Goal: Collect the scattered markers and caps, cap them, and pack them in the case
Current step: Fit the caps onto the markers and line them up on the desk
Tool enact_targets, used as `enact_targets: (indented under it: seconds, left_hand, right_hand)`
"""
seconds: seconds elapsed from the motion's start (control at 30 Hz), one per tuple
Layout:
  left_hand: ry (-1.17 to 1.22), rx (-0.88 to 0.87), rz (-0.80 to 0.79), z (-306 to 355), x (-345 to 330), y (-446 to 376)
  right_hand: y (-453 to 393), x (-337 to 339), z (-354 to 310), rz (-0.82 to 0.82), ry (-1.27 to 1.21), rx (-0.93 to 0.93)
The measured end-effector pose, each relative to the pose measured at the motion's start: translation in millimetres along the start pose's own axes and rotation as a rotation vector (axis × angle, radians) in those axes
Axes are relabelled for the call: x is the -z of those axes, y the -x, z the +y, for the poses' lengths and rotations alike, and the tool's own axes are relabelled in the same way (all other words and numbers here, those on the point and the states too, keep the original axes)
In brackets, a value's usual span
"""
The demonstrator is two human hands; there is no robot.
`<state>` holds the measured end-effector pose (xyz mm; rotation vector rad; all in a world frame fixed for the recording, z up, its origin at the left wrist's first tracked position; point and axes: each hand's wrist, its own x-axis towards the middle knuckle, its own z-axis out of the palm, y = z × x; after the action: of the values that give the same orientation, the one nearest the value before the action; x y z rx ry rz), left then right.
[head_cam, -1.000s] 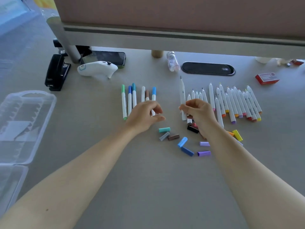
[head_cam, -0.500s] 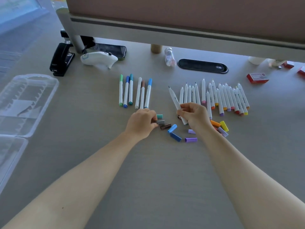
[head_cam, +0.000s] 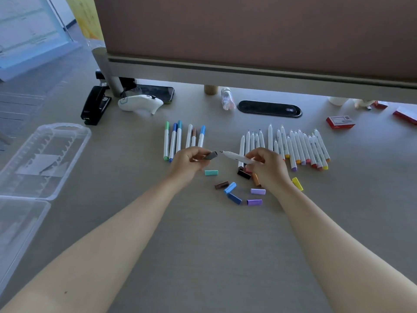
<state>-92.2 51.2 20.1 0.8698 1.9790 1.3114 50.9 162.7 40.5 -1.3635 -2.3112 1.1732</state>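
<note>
- Your left hand (head_cam: 191, 162) pinches a small grey plastic cap (head_cam: 210, 155) at mid-frame, its open mouth turned toward the tip of the white uncapped marker (head_cam: 234, 156) that your right hand (head_cam: 268, 169) grips by the barrel; cap and tip are near but not yet touching.
- Six capped white markers (head_cam: 184, 138) lie in a row just above your left hand, so capping looks well begun.
- A far larger row of uncapped white markers (head_cam: 295, 145) lies at centre right, so most of the capping remains.
- Loose coloured caps (head_cam: 234, 188) lie scattered on the grey tabletop (head_cam: 203, 245) below your hands: teal, brown, two blue, two purple, black, orange and yellow.
- The clear plastic hinged case (head_cam: 42, 159) lies open at the left edge, well apart from the markers, with no markers visible inside; packing appears not yet started.
</note>
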Motion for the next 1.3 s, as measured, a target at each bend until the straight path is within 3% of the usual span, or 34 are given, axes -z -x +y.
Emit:
enact_targets:
  seconds: [0.4,0.57,0.73,0.93,1.1,1.3]
  left_hand:
    - [-0.062,-0.029,-0.005,4.2,6.5,-5.8]
    - [-0.071,-0.014,-0.046,7.7,5.1,-10.7]
    - [0.043,0.051,-0.082,14.9,9.4,-19.5]
    - [0.013,0.023,-0.116,18.7,9.8,-30.7]
    - [0.181,0.008,-0.030,21.0,9.0,-49.1]
    - [0.402,0.182,0.061,15.1,-3.5,-70.9]
  right_hand:
    - [1.5,-4.3,-3.2,-0.005,0.081,0.044]
    - [6.7,-7.1,-10.6,-0.084,-0.014,0.059]
    - [5.1,-10.5,-14.7,-0.053,-0.117,0.000]
    - [1.0,-15.9,-19.6,-0.003,-0.192,-0.024]
    - [-4.8,-26.0,-26.1,0.092,-0.368,-0.050]
    - [-20.8,-39.6,-27.5,0.099,-0.392,-0.086]
